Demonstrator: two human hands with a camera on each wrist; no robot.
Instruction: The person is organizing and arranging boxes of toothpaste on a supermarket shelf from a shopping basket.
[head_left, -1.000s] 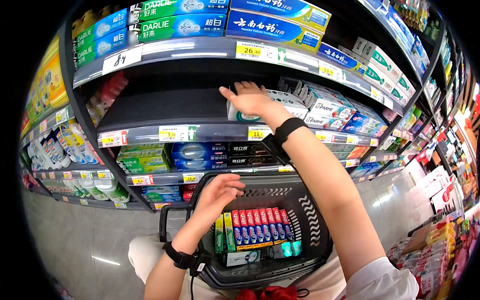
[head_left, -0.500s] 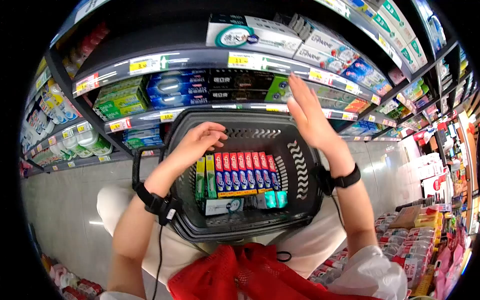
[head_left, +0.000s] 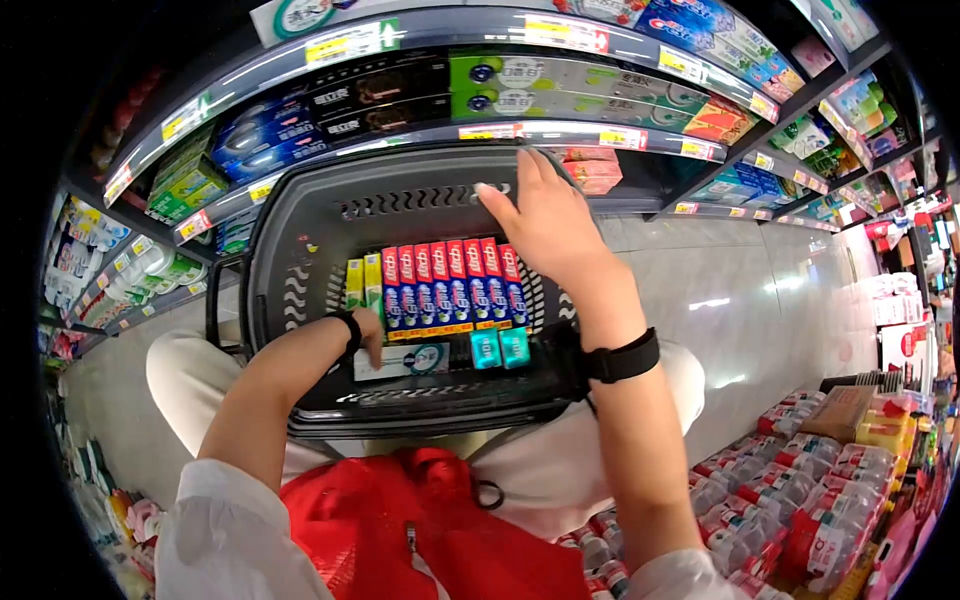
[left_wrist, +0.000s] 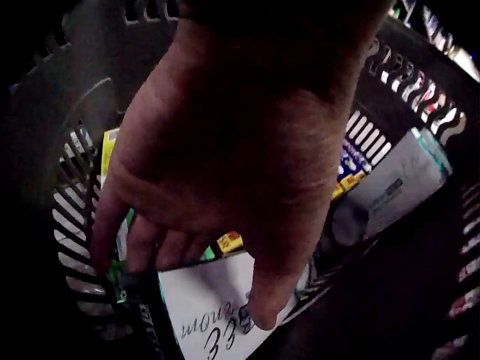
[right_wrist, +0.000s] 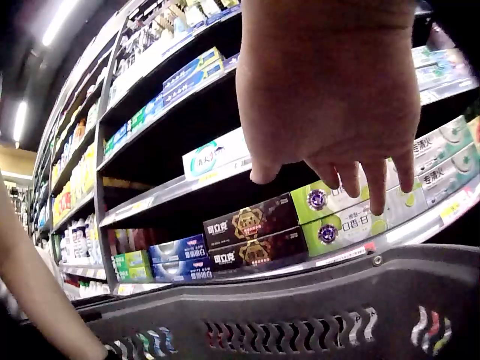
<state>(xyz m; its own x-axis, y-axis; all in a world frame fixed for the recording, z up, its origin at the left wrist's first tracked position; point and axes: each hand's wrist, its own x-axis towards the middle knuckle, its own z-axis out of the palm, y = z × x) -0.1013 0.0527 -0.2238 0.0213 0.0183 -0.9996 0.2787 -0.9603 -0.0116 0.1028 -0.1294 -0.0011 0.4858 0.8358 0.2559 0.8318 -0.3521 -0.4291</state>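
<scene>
A dark plastic shopping basket (head_left: 400, 170) sits between the person's knees. Inside stand a row of red-and-blue toothpaste boxes (head_left: 455, 290), two yellow-and-green boxes (head_left: 373, 275), a white toothpaste box (head_left: 420, 360) and two small teal packs (head_left: 500, 348). My left hand (left_wrist: 225, 165) reaches down into the basket and pinches the white box (left_wrist: 206, 300), its thumb over the near face and its fingertips partly hidden behind. My right hand (head_left: 555, 220), fingers extended, is over the basket's far right corner. In the right wrist view that hand (right_wrist: 337, 97) holds nothing and overlaps the shelved boxes.
Shelves ahead carry black toothpaste boxes (right_wrist: 255, 232), green-and-white boxes (right_wrist: 341, 217) and blue boxes (head_left: 265, 130). Shelf edges with price tags (head_left: 350, 40) run just beyond the basket. Packs of bottled drinks (head_left: 800, 490) stand on the floor at the right.
My right hand has left the white carton on the shelf and come back over the basket. My left hand has lowered to the white box. The head view has tilted down.
</scene>
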